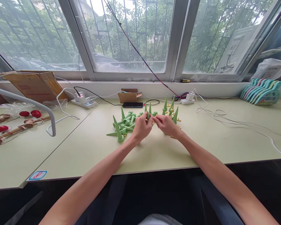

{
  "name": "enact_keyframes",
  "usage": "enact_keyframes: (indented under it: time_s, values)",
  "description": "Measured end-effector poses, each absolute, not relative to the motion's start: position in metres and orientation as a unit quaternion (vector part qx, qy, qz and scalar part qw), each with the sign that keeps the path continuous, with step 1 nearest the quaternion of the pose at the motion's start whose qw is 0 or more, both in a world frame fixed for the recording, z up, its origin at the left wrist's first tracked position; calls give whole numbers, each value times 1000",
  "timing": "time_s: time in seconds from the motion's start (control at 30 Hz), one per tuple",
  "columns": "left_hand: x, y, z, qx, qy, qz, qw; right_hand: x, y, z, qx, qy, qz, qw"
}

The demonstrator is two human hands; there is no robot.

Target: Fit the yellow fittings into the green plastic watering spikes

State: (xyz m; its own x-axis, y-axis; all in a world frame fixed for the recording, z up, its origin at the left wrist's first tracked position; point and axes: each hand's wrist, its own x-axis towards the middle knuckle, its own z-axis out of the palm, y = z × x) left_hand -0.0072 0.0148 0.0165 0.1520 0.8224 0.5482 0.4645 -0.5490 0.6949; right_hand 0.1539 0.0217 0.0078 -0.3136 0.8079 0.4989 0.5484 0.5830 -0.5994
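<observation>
My left hand (142, 127) is closed round a green plastic watering spike (148, 115), its pointed tip showing above the fingers. Close against it, my right hand (166, 125) is pinched shut, and its fingertips hide whatever small part they hold. A pile of loose green spikes (128, 120) lies to the left of and behind my left hand, with one spike (118, 131) standing upright at its front. Beyond my right hand stand several green spikes (165, 106) with small yellow valves (179, 120) sticking out at their bases.
A phone (132, 105) and a small cardboard box (128, 96) are behind the pile. Power strips (84, 102) and loose white cables (219, 114) lie across the table (79, 156). Red-balled wooden toys (28, 123) are at left, under a grey metal bar (37, 104); teal plastic pieces (261, 92) stand at right.
</observation>
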Motion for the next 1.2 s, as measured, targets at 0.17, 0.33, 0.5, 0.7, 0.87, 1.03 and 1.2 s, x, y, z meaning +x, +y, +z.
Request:
enact_keyframes:
  time_s: [0.17,0.33,0.5,0.7,0.87,1.03,1.2]
  values:
    - [-8,16,15,740,432,480,188,154,23,7,-430,-793,160,400]
    - [-7,14,16,741,426,480,198,155,23,6,-433,-798,157,389]
    - [-7,14,16,742,427,479,195,155,22,7,-432,-797,162,390]
    - [-8,14,16,747,423,478,188,154,20,9,-433,-797,172,385]
    - [-7,13,16,748,424,476,185,154,19,10,-434,-797,174,382]
    - [-7,13,17,748,425,476,183,154,18,11,-434,-800,176,376]
    - [-7,13,17,749,422,476,185,154,18,11,-435,-800,173,375]
